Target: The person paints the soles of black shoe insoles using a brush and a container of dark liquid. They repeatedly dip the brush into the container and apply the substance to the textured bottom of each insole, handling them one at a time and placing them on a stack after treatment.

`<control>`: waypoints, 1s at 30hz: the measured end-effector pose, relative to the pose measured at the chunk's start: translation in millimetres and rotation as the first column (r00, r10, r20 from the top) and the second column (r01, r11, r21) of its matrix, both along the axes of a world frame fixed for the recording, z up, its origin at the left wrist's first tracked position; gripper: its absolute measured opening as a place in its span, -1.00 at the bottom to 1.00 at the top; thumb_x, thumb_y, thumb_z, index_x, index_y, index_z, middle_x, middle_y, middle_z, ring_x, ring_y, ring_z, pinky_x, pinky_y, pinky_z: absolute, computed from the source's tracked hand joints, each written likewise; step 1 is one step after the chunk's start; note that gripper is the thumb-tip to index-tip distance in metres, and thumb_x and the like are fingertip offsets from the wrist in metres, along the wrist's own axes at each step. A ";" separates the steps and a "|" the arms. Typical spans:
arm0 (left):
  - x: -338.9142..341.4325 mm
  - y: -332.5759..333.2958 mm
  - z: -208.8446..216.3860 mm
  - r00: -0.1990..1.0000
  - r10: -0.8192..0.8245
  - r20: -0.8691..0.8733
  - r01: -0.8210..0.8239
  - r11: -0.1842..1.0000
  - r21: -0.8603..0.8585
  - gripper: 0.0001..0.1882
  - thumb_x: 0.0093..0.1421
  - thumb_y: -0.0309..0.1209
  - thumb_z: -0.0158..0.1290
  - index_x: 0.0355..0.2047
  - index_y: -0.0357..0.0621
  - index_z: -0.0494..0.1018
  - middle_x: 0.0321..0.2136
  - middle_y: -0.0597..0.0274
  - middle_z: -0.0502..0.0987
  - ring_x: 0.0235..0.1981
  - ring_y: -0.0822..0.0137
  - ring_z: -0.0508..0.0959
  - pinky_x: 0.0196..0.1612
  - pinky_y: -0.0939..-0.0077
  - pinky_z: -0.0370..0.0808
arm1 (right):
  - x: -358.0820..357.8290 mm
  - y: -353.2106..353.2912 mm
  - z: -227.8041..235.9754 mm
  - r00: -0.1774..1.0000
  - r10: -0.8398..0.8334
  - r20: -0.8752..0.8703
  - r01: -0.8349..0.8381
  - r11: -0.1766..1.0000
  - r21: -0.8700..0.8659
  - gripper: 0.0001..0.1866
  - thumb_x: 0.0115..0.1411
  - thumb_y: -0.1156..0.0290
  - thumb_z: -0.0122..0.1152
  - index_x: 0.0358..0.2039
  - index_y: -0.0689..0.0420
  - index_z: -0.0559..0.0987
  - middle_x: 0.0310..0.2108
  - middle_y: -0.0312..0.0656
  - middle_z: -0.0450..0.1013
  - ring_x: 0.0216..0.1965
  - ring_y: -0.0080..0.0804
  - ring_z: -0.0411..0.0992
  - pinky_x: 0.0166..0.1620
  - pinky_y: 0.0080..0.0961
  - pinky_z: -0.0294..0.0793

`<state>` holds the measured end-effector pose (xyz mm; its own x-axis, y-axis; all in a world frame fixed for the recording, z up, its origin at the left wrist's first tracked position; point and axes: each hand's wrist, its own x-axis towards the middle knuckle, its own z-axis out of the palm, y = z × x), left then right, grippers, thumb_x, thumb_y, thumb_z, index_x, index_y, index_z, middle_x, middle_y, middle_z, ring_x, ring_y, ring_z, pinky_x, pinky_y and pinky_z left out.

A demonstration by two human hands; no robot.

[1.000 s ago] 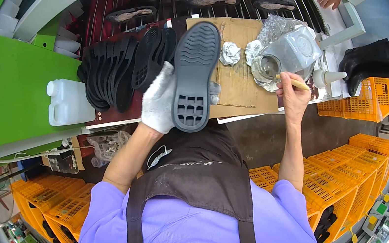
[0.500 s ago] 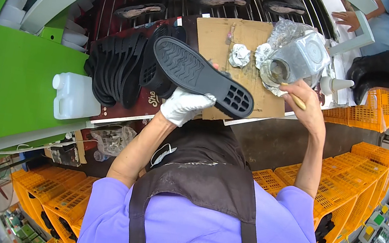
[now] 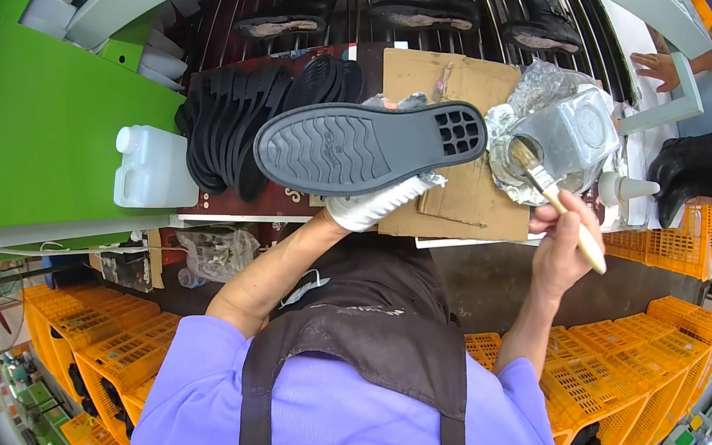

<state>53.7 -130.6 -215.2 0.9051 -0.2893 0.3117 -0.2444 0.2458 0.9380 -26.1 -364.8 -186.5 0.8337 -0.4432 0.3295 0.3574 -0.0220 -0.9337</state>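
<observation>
A black rubber shoe sole [image 3: 339,149] is held up over the table's front edge, its ridged tread facing me. My left hand [image 3: 374,207], in a white glove, is closed around it from beneath. My bare right hand [image 3: 568,243] grips the pale wooden handle of a brush [image 3: 551,195]. The brush's bristles are at the mouth of a clear plastic container [image 3: 569,134], which lies tilted on its side among crumpled plastic and foil. A row of black soles [image 3: 228,127] stands left of the held sole. Cardboard [image 3: 461,187] lies beneath the container and the sole.
A white jug [image 3: 156,172] stands at the table's left end, by a green panel [image 3: 43,115]. Black boots [image 3: 427,5] rest on rails at the back. A squeeze bottle [image 3: 626,190] lies to the right, near another person's hand [image 3: 657,71]. Orange crates [image 3: 629,352] stand behind me.
The sole has turned, its grid-patterned end swinging up and right. My right hand has drawn back toward me, and the brush's bristles now show at the container's mouth.
</observation>
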 end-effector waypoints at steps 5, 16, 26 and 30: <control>-1.0 -7.6 9.8 0.978 0.042 0.205 -0.060 0.995 0.084 -0.20 -0.07 -0.54 0.26 0.11 -0.19 0.02 0.03 0.15 0.27 0.08 0.32 0.30 0.15 0.38 0.24 | 1.2 43.0 4.8 0.973 0.086 0.213 -0.041 0.977 -0.209 -0.68 0.03 0.38 0.33 -0.26 0.35 0.56 -0.47 -0.01 0.51 -0.48 -0.39 0.48 -0.45 -0.62 0.44; -8.2 -4.0 -5.0 1.000 0.003 0.019 -0.002 0.999 -0.043 -0.24 -0.05 -0.52 0.25 0.11 -0.21 0.07 0.02 0.15 0.31 0.06 0.35 0.33 0.14 0.43 0.26 | 16.5 70.3 13.1 0.953 0.084 0.292 0.091 0.838 -0.538 -0.63 -0.01 0.34 0.36 -0.27 0.36 0.56 -0.54 -0.04 0.51 -0.53 -0.33 0.50 -0.44 -0.58 0.45; -9.4 5.3 -23.8 0.994 -0.017 0.105 -0.001 0.985 0.171 -0.22 -0.02 -0.43 0.25 0.15 -0.21 0.06 0.07 0.15 0.27 0.13 0.32 0.26 0.22 0.37 0.11 | 21.0 88.2 5.7 0.934 0.125 0.334 0.097 0.810 -0.578 -0.55 -0.08 0.23 0.40 -0.27 0.34 0.57 -0.62 -0.11 0.47 -0.62 -0.41 0.41 -0.56 -0.62 0.33; -10.9 11.2 -27.4 0.891 0.028 0.452 -0.274 0.828 0.490 -0.23 0.04 -0.33 0.20 0.19 -0.20 0.04 0.15 0.14 0.19 0.19 0.27 0.19 0.25 0.33 0.03 | 19.9 95.3 3.4 0.932 0.138 0.335 0.078 0.827 -0.557 -0.54 -0.08 0.20 0.39 -0.28 0.33 0.57 -0.61 -0.11 0.47 -0.64 -0.43 0.39 -0.59 -0.62 0.30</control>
